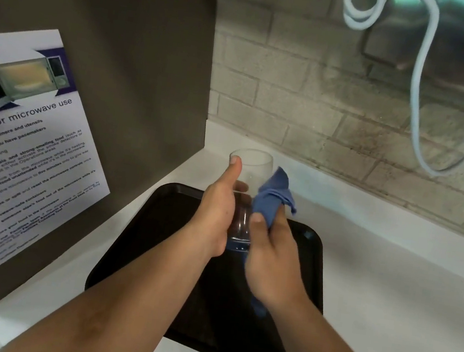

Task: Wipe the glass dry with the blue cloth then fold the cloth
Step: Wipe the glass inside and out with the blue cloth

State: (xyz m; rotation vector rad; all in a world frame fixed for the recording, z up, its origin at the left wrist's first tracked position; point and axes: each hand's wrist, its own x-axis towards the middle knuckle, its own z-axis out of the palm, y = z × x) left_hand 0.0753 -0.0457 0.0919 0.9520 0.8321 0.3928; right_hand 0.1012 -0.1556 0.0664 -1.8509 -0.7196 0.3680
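Over a black plastic tray point(138, 240), the left hand point(216, 212) grips a clear drinking glass point(250, 172), fingers wrapped tight; the right hand point(269, 258), at three o'clock, pinches the crumpled blue cloth point(272, 199) against it. Wiping underway; folding likely follows.

2 hands: 1 left hand point(216, 212), 1 right hand point(272, 259). 1 clear glass point(251, 166). 1 blue cloth point(272, 196). 1 black tray point(158, 225) on the white bench point(388, 287). 1 microwave notice point(20, 146). 1 white cable point(418, 91).
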